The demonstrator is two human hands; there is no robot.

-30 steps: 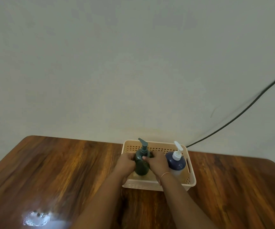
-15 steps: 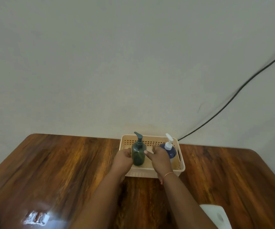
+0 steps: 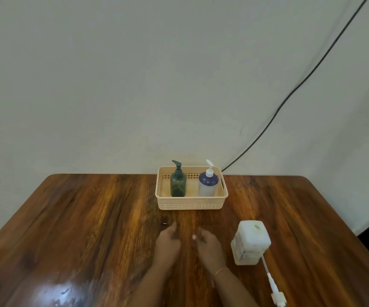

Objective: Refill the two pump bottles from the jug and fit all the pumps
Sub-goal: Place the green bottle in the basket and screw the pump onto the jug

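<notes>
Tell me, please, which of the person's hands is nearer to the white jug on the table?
The right hand is nearer: it rests on the table just left of the white jug. The left hand lies further left, beyond the right one. Both are empty.

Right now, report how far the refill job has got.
Done, by the look of it: the green pump bottle and the white pump bottle stand upright in the basket, each with its pump fitted. In hand: nothing; the left hand and right hand are empty over the table. Left: the jug has an open neck, and its pump lies on the table beside it, unfitted.
</notes>
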